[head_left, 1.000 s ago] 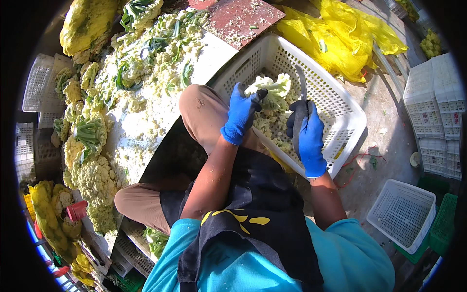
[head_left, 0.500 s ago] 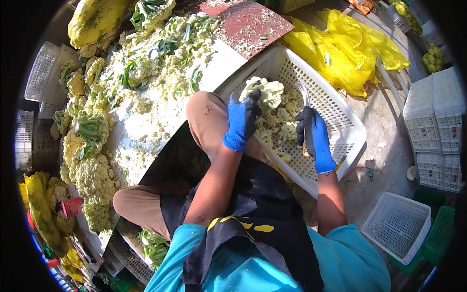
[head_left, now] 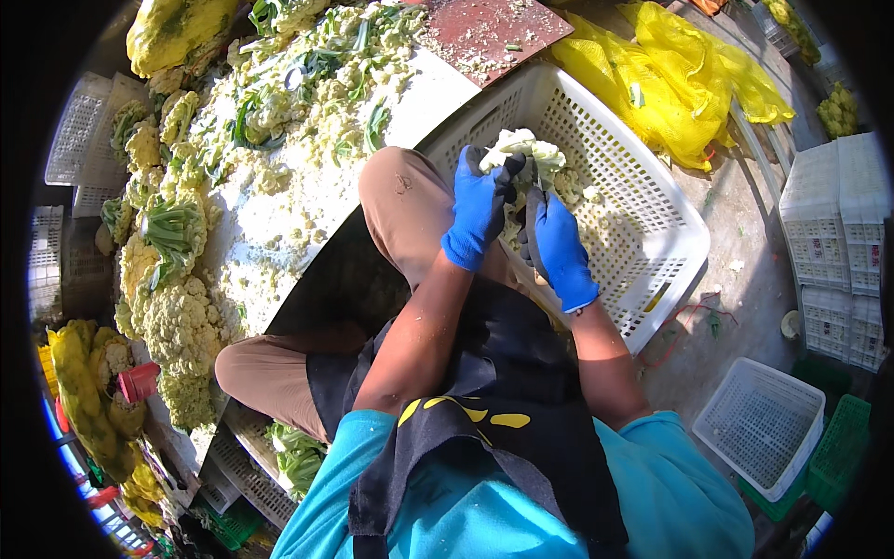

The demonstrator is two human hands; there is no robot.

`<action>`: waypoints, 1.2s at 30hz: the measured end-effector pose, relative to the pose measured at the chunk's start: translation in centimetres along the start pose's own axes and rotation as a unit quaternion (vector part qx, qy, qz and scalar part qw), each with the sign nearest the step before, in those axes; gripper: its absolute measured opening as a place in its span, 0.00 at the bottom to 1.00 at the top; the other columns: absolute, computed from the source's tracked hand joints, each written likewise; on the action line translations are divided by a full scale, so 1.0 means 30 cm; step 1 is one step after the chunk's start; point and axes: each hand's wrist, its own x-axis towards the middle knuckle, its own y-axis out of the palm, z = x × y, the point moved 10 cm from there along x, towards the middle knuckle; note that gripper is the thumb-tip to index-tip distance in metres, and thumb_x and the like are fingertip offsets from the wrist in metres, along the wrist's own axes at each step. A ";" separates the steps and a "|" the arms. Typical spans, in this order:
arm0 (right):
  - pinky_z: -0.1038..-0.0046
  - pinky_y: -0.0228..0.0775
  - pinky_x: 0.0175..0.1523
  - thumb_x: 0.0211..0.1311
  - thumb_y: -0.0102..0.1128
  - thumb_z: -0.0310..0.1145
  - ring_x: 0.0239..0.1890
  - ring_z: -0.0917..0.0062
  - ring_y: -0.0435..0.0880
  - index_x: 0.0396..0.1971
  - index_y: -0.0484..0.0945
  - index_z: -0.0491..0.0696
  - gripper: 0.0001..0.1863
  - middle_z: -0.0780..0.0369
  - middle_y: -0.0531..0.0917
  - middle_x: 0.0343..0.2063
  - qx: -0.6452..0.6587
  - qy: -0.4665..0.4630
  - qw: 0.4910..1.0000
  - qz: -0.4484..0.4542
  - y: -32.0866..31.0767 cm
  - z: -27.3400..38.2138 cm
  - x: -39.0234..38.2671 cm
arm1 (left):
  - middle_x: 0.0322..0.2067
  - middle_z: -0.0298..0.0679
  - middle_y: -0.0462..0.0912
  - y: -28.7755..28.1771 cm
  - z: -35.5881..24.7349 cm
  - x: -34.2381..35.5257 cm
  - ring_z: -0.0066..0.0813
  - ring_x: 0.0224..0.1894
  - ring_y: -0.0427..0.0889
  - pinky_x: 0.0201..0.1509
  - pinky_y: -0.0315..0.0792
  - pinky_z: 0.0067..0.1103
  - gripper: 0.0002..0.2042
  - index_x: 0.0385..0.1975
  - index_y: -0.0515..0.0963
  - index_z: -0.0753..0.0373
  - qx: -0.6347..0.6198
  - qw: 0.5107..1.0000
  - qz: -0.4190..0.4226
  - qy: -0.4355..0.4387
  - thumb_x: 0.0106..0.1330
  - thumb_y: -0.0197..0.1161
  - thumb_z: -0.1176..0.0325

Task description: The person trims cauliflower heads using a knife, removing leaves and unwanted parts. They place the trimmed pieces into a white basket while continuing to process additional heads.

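Note:
My left hand (head_left: pixel 477 212), in a blue and black glove, is closed on a pale cauliflower piece (head_left: pixel 523 147). My right hand (head_left: pixel 561 250), gloved alike, grips a knife (head_left: pixel 535 173) whose blade is against the underside of that piece, partly hidden by the fingers. Both hands are close together above the left part of a white perforated crate (head_left: pixel 687 244). Cut cauliflower florets (head_left: pixel 596 216) lie in the crate beneath and beside my right hand.
A white table (head_left: pixel 433 98) on the left bears trimmings and whole cauliflowers (head_left: pixel 182 331). Behind the crate are a reddish-brown board (head_left: pixel 484 33) and yellow mesh bags (head_left: pixel 643 88). Stacked white crates (head_left: pixel 819 219) and a white basket (head_left: pixel 764 424) stand on the right.
My right hand has moved left with the knife, bringing its blade from above the crate to the cauliflower piece. My left hand has shifted slightly right, still holding the piece.

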 end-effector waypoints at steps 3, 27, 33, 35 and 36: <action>0.74 0.64 0.19 0.74 0.42 0.50 0.12 0.79 0.72 0.38 0.68 0.42 0.23 0.62 0.74 0.15 0.081 0.047 0.994 0.051 0.031 -0.048 -0.021 | 0.26 0.35 0.76 0.002 0.009 -0.010 0.16 0.20 0.71 0.21 0.66 0.16 0.16 0.39 0.69 0.64 -0.004 1.000 -0.001 0.006 0.61 0.69 0.67; 0.54 0.73 0.40 0.71 0.45 0.38 0.35 0.42 0.77 0.43 0.73 0.38 0.17 0.42 0.79 0.30 -0.153 0.013 0.987 0.037 0.017 0.072 -0.009 | 0.30 0.45 0.80 0.005 0.005 0.012 0.31 0.26 0.79 0.29 0.74 0.27 0.15 0.53 0.72 0.64 0.154 0.981 0.021 0.114 0.67 0.54 0.74; 0.74 0.67 0.20 0.72 0.49 0.48 0.17 0.78 0.75 0.32 0.71 0.45 0.19 0.61 0.76 0.18 0.359 0.161 0.919 0.028 -0.058 -0.025 -0.077 | 0.32 0.42 0.77 0.017 0.030 -0.015 0.31 0.28 0.77 0.33 0.74 0.27 0.19 0.49 0.71 0.65 -0.021 0.991 0.125 -0.042 0.57 0.64 0.76; 0.78 0.64 0.19 0.72 0.49 0.49 0.13 0.83 0.69 0.32 0.71 0.47 0.19 0.65 0.73 0.16 0.399 0.126 0.908 -0.037 -0.158 0.039 -0.081 | 0.33 0.40 0.77 0.029 0.003 -0.028 0.30 0.30 0.77 0.34 0.73 0.27 0.20 0.48 0.72 0.65 0.050 0.987 0.152 0.018 0.56 0.67 0.74; 0.79 0.61 0.19 0.72 0.46 0.49 0.13 0.82 0.68 0.31 0.71 0.46 0.20 0.66 0.71 0.15 0.386 0.141 0.910 -0.057 -0.196 0.039 -0.080 | 0.32 0.39 0.77 0.056 -0.016 -0.040 0.27 0.29 0.76 0.33 0.72 0.25 0.18 0.48 0.72 0.66 0.100 0.981 0.163 0.032 0.58 0.66 0.73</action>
